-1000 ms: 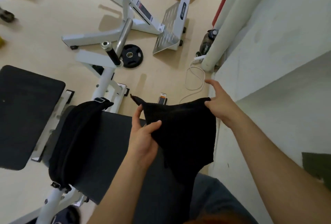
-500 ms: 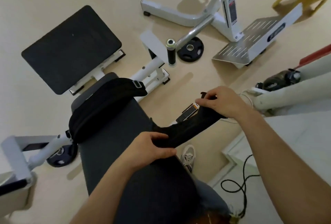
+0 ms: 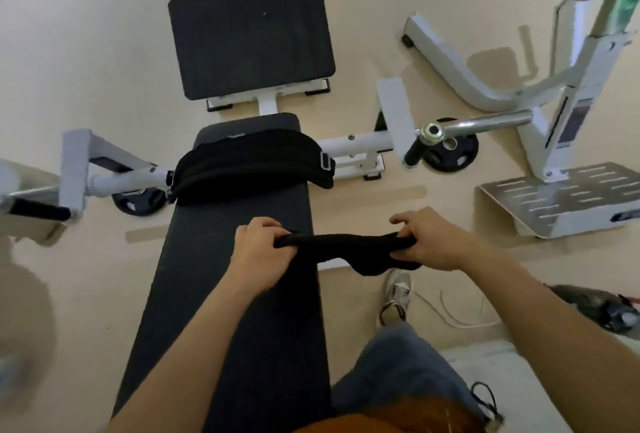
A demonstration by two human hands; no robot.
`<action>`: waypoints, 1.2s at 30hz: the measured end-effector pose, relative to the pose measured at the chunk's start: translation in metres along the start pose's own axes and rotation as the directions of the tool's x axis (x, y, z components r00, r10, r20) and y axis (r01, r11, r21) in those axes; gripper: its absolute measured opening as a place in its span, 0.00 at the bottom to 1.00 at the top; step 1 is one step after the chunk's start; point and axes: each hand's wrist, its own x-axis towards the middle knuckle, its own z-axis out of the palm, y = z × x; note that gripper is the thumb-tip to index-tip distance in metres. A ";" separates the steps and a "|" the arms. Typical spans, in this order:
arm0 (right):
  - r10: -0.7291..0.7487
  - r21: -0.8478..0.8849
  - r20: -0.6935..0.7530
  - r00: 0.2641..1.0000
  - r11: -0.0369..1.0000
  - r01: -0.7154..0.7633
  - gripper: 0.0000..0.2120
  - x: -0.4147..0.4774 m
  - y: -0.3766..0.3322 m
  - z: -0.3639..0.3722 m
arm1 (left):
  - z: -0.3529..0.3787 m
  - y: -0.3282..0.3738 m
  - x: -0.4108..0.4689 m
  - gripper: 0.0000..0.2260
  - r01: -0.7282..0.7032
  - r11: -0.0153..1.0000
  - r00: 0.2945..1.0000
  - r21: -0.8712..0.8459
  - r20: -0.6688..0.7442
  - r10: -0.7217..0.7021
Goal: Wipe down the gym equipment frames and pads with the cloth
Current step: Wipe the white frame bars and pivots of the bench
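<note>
1. Gripping a black cloth (image 3: 346, 246) at both ends, the person holds it bunched into a thick band stretched between the two hands.
2. The left hand (image 3: 259, 256) has its fingers (image 3: 266, 226) curled round the cloth's left end, above the right edge of the long dark pad (image 3: 225, 311).
3. The right hand (image 3: 433, 242) clutches the other end with its fingers (image 3: 410, 219) folded over the top. A loose fold of cloth sags just beneath it.
4. Most of the cloth hangs over the beige floor (image 3: 86, 51) to the right of the long pad. Whether its left end touches the pad cannot be told.
5. A black padded belt (image 3: 252, 162) lies across the far end of the long pad, with a metal buckle at its right end.
6. Beyond the belt stands a square pad (image 3: 251, 36), mounted on the white frame (image 3: 353, 145), whose tubes reach out to the left and right.
7. One weight plate (image 3: 138, 200) lies on the floor under the left tube. Another weight plate (image 3: 453, 153) lies at the right, beneath a chrome bar (image 3: 485, 121).
8. At the far right, a perforated metal footplate (image 3: 561, 193) sits at the base of a white upright.
9. Nearer the body, a shoe (image 3: 396, 294) rests on the floor just beside the long pad, with a thin white cord (image 3: 460, 315) and a dark bottle (image 3: 602, 308) further right.
</note>
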 end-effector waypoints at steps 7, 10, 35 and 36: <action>0.100 0.559 -0.058 0.993 0.828 -0.051 0.04 0.012 0.055 -0.017 | 0.073 0.046 -0.040 0.20 -0.088 0.871 0.966 -0.484 -0.256 -0.045; 0.243 0.696 -0.056 0.968 0.705 -0.137 0.08 0.011 0.071 -0.021 | 0.108 0.062 -0.040 0.12 -0.021 0.766 0.959 -0.642 -0.229 -0.166; -0.339 -0.101 0.259 0.904 0.922 0.374 0.11 0.216 0.157 0.068 | 0.384 0.000 0.070 0.12 0.455 0.705 0.680 -0.544 -0.299 -0.670; -0.353 -0.116 0.246 0.903 0.914 0.389 0.12 0.229 0.158 0.078 | 0.395 -0.011 0.081 0.14 0.460 0.726 0.677 -0.511 -0.328 -0.659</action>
